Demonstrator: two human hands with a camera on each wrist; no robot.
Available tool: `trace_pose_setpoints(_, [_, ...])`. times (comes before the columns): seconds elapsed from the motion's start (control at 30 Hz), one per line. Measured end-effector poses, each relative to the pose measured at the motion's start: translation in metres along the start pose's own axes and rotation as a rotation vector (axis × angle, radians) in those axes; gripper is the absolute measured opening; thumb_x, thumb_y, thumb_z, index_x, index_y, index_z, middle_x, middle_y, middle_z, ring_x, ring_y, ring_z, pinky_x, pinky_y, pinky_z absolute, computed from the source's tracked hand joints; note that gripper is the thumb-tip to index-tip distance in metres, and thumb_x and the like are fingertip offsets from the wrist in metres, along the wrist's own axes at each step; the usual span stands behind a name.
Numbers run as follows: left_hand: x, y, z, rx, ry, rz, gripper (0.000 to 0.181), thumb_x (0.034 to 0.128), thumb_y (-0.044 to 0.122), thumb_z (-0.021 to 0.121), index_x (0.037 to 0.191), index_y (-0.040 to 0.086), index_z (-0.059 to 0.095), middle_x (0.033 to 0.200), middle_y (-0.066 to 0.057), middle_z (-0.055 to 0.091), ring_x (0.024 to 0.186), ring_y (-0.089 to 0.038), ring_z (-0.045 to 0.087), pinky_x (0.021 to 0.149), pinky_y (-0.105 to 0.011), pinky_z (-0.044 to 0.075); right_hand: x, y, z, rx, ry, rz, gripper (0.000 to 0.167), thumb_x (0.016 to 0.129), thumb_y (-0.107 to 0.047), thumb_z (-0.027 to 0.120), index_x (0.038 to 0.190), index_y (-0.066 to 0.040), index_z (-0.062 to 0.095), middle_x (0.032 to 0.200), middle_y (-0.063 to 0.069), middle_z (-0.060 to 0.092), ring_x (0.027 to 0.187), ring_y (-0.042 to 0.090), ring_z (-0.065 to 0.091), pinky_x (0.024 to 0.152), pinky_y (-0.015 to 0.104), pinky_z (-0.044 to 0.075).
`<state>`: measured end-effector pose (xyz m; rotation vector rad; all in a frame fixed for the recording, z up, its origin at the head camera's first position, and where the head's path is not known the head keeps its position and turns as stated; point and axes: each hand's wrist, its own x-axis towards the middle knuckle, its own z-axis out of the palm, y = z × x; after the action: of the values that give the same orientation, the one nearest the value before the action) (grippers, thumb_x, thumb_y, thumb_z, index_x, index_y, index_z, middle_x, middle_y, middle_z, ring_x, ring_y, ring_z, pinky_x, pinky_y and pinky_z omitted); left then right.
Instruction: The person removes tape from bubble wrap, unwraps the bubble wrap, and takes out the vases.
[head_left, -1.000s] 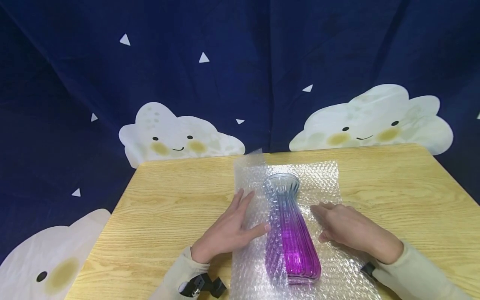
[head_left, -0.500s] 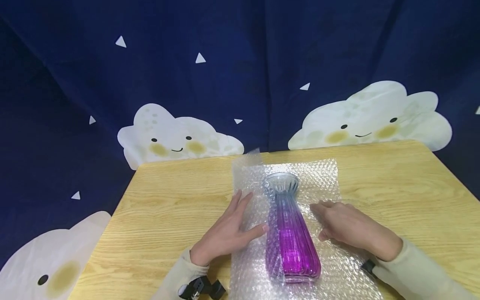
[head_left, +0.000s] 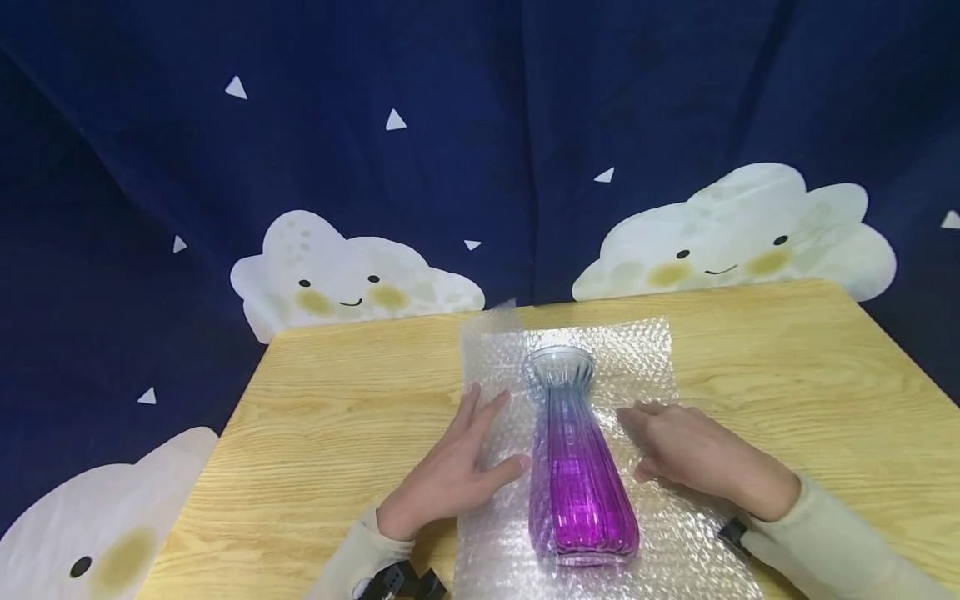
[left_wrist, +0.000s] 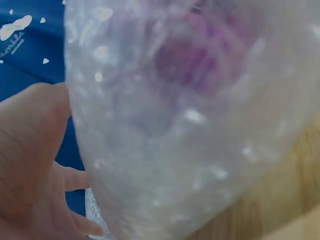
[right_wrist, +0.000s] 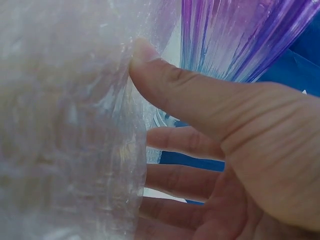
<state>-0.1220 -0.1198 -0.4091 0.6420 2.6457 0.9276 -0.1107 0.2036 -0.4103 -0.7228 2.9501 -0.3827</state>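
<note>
A ribbed glass vase [head_left: 588, 483], clear blue at the neck and magenta at the base, lies on a sheet of bubble wrap [head_left: 637, 350] with its mouth toward the far side. A flap of the wrap covers the vase's left side. My left hand [head_left: 450, 471] touches that flap, fingers spread and thumb reaching close to the vase. To the vase's right, my right hand [head_left: 701, 454] grips the wrap; the right wrist view shows the thumb [right_wrist: 170, 82] against its surface and the fingertips hidden behind it. In the left wrist view, wrap hides much of the vase.
The wooden table [head_left: 345, 400] extends to both sides of the wrap. Behind it hangs a dark blue curtain [head_left: 337, 133] printed with white clouds and triangles. A black wrist device [head_left: 401, 582] is on the left sleeve.
The flap's edge has drawn back a little to the left, so more of the vase shows uncovered. Both hands keep nearly the same place; the head view has shifted slightly.
</note>
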Motion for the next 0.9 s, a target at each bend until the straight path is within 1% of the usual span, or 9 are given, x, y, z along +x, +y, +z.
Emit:
trace_pose_setpoints(0.17, [-0.002,-0.0019,0.0009,0.002,-0.017,-0.003,0.086,0.0945,0.065,0.058,0.166,0.037,0.019,0.176,-0.011,-0.006,0.163,-0.037,0.003,0.121,-0.071,0.027,-0.0005,0.0008,0.0008,0.008,-0.013,0.009,0.065,0.072,-0.027,0.091,0.127,-0.006,0.065,0.104,0.01,0.074,0.066,0.007,0.059,0.067,0.032,0.061])
trace_pose_setpoints(0.23, [-0.0023,-0.0021,0.0011,0.0,-0.018,-0.003,0.086,0.0945,0.064,0.058,0.166,0.037,0.018,0.176,-0.011,-0.007,0.163,-0.037,0.002,0.121,-0.072,0.026,0.0,0.0012,0.0005,0.012,-0.02,0.019,0.065,0.072,-0.027,0.09,0.128,-0.005,0.064,0.108,0.014,0.075,0.069,0.012,0.064,0.072,0.038,0.063])
trace_pose_setpoints(0.37, [-0.0032,-0.0009,0.0009,-0.004,-0.012,0.001,0.087,0.0942,0.061,0.06,0.166,0.038,0.016,0.176,-0.01,-0.009,0.163,-0.036,0.001,0.121,-0.072,0.025,0.0004,-0.0005,-0.0011,0.017,-0.03,0.039,0.051,0.074,-0.026,0.09,0.116,-0.011,0.066,0.097,0.004,0.073,0.066,0.009,0.06,0.066,0.031,0.06])
trace_pose_setpoints(0.47, [-0.0038,0.0003,0.0005,-0.008,-0.008,0.008,0.086,0.0942,0.058,0.061,0.165,0.043,0.015,0.176,-0.008,-0.01,0.163,-0.037,-0.001,0.12,-0.075,0.023,0.0004,-0.0017,-0.0014,0.022,-0.035,0.045,0.046,0.074,-0.024,0.09,0.111,-0.013,0.065,0.088,-0.004,0.066,0.062,0.003,0.051,0.06,0.024,0.053])
trace_pose_setpoints(0.57, [-0.0042,0.0012,0.0002,-0.008,-0.003,0.007,0.084,0.0941,0.057,0.062,0.164,0.047,0.015,0.176,-0.005,-0.011,0.163,-0.037,-0.003,0.119,-0.077,0.02,0.0004,-0.0011,-0.0014,0.013,-0.03,0.042,0.052,0.073,-0.026,0.09,0.117,-0.01,0.066,0.095,0.002,0.071,0.064,0.005,0.056,0.064,0.028,0.058])
trace_pose_setpoints(0.63, [-0.0047,0.001,0.0,-0.001,0.001,0.005,0.084,0.0941,0.056,0.061,0.164,0.046,0.016,0.176,-0.005,-0.01,0.163,-0.037,-0.004,0.12,-0.077,0.018,0.0001,-0.0006,-0.0013,0.008,-0.022,0.036,0.058,0.074,-0.027,0.09,0.123,-0.007,0.065,0.103,0.009,0.074,0.068,0.01,0.062,0.07,0.035,0.062])
trace_pose_setpoints(0.7, [-0.0054,0.0004,-0.0002,0.003,0.001,0.0,0.084,0.0943,0.055,0.061,0.164,0.045,0.016,0.176,-0.005,-0.009,0.163,-0.036,-0.004,0.121,-0.076,0.017,0.0,-0.0004,-0.0013,0.004,-0.017,0.032,0.06,0.074,-0.028,0.089,0.125,-0.006,0.065,0.107,0.012,0.075,0.07,0.013,0.065,0.072,0.038,0.063])
trace_pose_setpoints(0.8, [-0.0061,-0.0019,-0.0002,0.011,0.004,0.008,0.084,0.0953,0.053,0.06,0.165,0.041,0.015,0.176,-0.009,-0.008,0.163,-0.037,-0.003,0.121,-0.076,0.017,0.0002,-0.0007,-0.0014,0.013,-0.024,0.035,0.055,0.075,-0.028,0.089,0.121,-0.008,0.066,0.102,0.007,0.074,0.069,0.011,0.063,0.07,0.035,0.062])
trace_pose_setpoints(0.9, [-0.0065,-0.0041,-0.0003,0.012,0.002,0.008,0.084,0.0959,0.052,0.059,0.166,0.04,0.014,0.176,-0.009,-0.008,0.163,-0.037,-0.002,0.121,-0.076,0.017,0.0004,-0.0011,-0.0015,0.015,-0.025,0.036,0.051,0.075,-0.028,0.089,0.117,-0.011,0.066,0.096,0.001,0.071,0.066,0.005,0.057,0.066,0.031,0.059])
